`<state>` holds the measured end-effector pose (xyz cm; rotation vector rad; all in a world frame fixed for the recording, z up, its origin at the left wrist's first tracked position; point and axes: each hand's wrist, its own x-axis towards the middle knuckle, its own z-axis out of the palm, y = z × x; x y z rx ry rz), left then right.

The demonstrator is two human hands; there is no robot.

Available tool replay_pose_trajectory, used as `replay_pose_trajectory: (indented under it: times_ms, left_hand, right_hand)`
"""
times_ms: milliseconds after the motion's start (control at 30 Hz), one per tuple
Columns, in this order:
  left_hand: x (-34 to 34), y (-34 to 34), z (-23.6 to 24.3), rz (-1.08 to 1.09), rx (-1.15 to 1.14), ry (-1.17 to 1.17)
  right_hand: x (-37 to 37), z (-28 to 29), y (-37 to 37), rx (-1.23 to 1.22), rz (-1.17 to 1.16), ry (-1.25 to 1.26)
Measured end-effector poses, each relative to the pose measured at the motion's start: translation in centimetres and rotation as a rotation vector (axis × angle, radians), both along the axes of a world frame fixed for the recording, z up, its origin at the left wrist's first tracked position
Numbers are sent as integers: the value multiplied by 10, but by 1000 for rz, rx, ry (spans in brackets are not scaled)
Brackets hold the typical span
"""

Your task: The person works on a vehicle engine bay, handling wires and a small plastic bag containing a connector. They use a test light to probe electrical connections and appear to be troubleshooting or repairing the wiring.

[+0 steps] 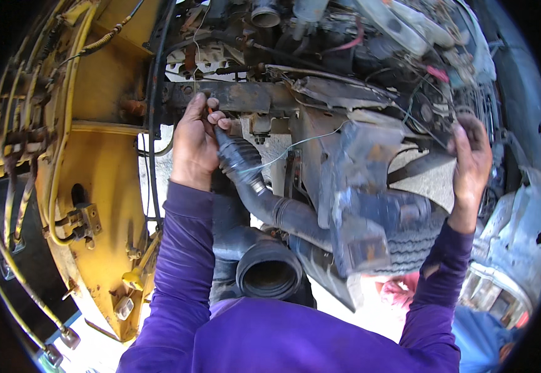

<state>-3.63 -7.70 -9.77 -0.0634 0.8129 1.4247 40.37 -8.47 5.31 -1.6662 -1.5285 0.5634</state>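
Presently | left hand (197,140): grip around dark tubular piece (234,154) | right hand (471,149): grip blurred, cannot tell | writing: cannot tell

Purple sleeves (186,239) below the hands (197,140), yellow panel (106,168) left of them, pale green wire (295,145) and dark pipe (295,217) between

Bright daylight is washing out the ground (369,304), while shadows are streaking the yellow panel (99,174) and darkening the engine parts (401,31). The right hand (472,152) is blurring; fisheye distortion is bending edges toward the rim, black filling the corners.
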Motion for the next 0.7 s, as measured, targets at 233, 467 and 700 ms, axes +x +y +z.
replay_pose_trajectory:
  times_ms: [233, 467, 700]
  left_hand:
    - [4, -60, 17, -518, 17, 298]
    - [32, -132, 61, -407, 393, 959]
    - [42, -141, 114, -856, 399, 1457]
  right_hand:
    - [40, -14, -242, -21, -485, 423]
    - [-59, -74, -444, -731, -184, 93]
    - [-72, -182, -576, -1057, -52, -144]
